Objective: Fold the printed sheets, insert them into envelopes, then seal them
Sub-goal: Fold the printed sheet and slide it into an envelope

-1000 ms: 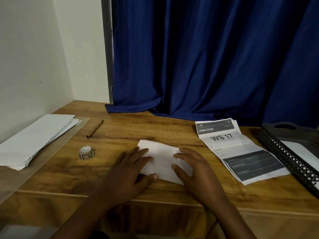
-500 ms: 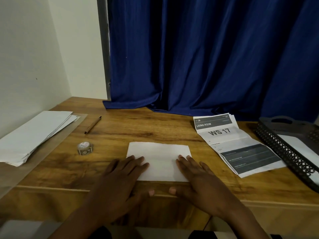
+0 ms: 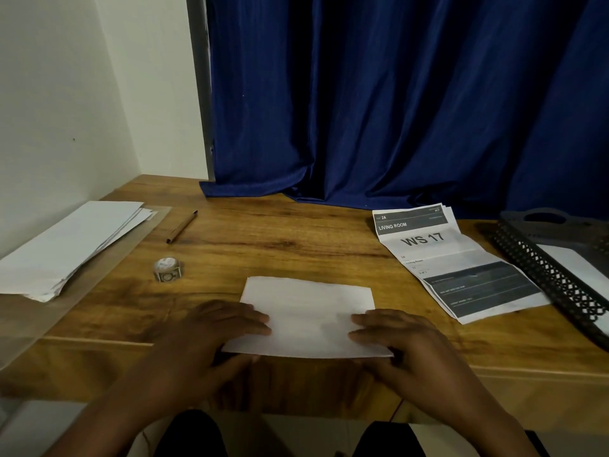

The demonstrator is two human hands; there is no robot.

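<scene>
Hands [image 3: 306, 341] spread outward (flat), pressing folded sheet [image 3: 308, 316]

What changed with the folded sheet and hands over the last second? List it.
The folded sheet turned from skewed to square with the desk edge. Both hands slid outward: left hand and right hand now press its ends. Printed sheets, tape roll and pen stayed.

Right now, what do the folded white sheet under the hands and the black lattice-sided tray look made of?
Folded white sheet: thin matte paper, with a crisp creased edge, lying flat. Black lattice-sided tray: probably moulded plastic, given its dull sheen and perforated wall; coated metal is possible.
</scene>
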